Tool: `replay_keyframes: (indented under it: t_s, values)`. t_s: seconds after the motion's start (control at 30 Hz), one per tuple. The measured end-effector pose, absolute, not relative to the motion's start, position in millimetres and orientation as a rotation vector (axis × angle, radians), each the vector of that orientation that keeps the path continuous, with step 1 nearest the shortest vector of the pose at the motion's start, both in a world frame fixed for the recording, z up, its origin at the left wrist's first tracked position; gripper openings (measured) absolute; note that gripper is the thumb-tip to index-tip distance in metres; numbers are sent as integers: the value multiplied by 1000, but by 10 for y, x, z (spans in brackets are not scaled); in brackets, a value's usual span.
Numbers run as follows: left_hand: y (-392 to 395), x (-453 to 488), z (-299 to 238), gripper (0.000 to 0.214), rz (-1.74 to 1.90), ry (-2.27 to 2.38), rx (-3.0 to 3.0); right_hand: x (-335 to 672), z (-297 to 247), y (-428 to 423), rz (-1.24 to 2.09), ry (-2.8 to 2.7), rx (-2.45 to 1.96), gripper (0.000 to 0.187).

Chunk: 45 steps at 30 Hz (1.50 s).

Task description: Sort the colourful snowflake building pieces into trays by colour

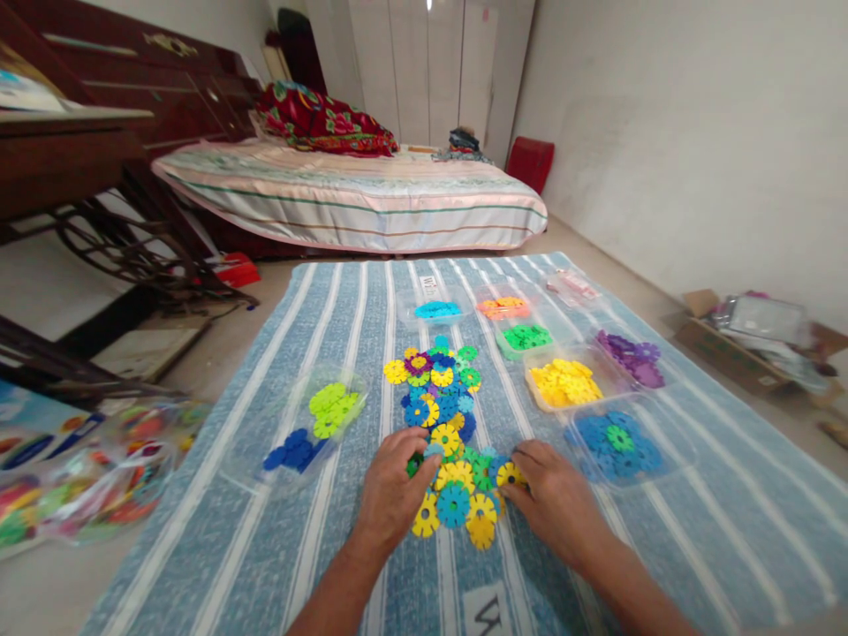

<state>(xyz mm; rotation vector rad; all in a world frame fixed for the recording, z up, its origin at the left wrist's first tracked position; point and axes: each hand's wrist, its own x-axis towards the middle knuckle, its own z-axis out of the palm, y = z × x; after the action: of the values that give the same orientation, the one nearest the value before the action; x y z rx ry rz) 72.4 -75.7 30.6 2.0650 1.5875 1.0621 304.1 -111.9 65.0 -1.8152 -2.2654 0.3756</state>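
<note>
A heap of flat, flower-shaped plastic discs (445, 415) in yellow, blue, green and purple lies in the middle of a blue striped mat (371, 327). My left hand (390, 486) rests on the heap's near left edge, fingers curled over a green disc. My right hand (553, 499) lies at the near right edge, its fingertips pinching a yellow disc (509, 475). Between the hands lie yellow and blue discs.
Clear trays of sorted discs ring the heap: lime and dark blue (311, 424) left, cyan (437, 309), orange (504, 307), green (526, 336), yellow (563, 382), purple (629, 355), blue (616, 442) right. A bag of toys (79, 481) lies left, a bed (344, 194) behind, a cardboard box (748, 340) right.
</note>
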Motion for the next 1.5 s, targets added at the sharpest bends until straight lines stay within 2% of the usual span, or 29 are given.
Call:
replay_keyframes:
  t_s: [0.17,0.53,0.7,0.77,0.93,1.03,1.17,1.5]
  values:
    - [-764,712,306,13,1055,1587,2074,3027,645,-1116,273,-2246,-1875,8]
    - [-765,750,361,11,1085,1575,2074,3175,807,-1060,255,-2248,-1840,27]
    - [-777,752,380,13,1068,1577,2072,3354,963,-835,-257,-1876,-1689,26]
    - [-778,752,386,13,1068,1574,2072,3360,979,-796,-354,-1798,-1636,26]
    - [-774,747,380,12,1070,1572,2079,3117,805,-929,29,-2218,-1469,16]
    - [-776,742,373,13,1060,1571,2085,2938,665,-1027,156,-2341,-1506,21]
    - [-777,739,377,13,1064,1586,2085,2828,574,-1051,274,-2358,-1552,28]
    - [-748,715,348,16,1077,1584,2111,2812,633,-1001,533,-2121,-1435,15]
